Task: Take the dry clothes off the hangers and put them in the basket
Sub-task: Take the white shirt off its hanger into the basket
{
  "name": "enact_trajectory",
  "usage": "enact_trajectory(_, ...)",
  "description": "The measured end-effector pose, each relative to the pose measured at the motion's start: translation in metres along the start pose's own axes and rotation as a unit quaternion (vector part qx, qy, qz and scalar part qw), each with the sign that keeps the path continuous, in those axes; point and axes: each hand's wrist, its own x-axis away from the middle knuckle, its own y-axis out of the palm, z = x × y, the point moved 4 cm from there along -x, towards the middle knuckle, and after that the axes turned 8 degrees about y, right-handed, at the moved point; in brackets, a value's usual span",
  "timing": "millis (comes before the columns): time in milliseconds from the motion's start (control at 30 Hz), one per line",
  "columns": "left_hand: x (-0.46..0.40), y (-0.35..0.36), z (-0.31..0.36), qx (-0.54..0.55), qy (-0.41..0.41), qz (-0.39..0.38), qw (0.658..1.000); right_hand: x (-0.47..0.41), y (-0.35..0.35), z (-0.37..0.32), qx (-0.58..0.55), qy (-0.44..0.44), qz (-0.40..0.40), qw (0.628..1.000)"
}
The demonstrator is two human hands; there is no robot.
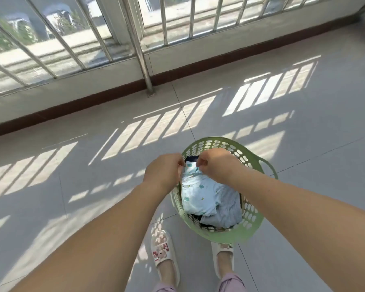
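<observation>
Pinching the top edge of a pale blue printed garment point(200, 192) with both hands, left hand point(163, 171) and right hand point(214, 165), fingers curled on the cloth right over the green basket point(259, 216) on the floor. Garment mostly inside already, lying on a grey piece point(230, 209) and something dark beneath. No hanger in view. Likely risks: letting go early and leaving the collar draped over the rim, or nudging the light basket toward the slippers point(164, 256).
</observation>
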Motion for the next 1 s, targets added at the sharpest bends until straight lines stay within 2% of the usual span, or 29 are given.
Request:
enact_trajectory(67, 0.019, -0.049, 0.007, -0.002, 0.006, 0.044, 0.999, 0.029, -0.032, -0.037, -0.015, -0.037, 0.054, 0.998)
enact_trajectory(200, 0.064, -0.139, 0.021, -0.020, 0.040, 0.123, 0.991, 0.086, -0.085, -0.106, -0.022, -0.090, 0.109, 0.990)
enact_trajectory(467, 0.173, -0.310, 0.044, -0.048, 0.046, 0.261, 0.963, 0.223, -0.191, -0.237, 0.016, -0.224, 0.193, 0.955)
enact_trajectory(733, 0.307, -0.428, 0.088, -0.092, 0.050, 0.456, 0.884, 0.341, -0.253, -0.327, 0.008, -0.368, 0.294, 0.882)
enact_trajectory(1000, 0.425, -0.500, 0.130, -0.168, 0.025, 0.581, 0.796, 0.460, -0.289, -0.390, 0.058, -0.492, 0.376, 0.783)
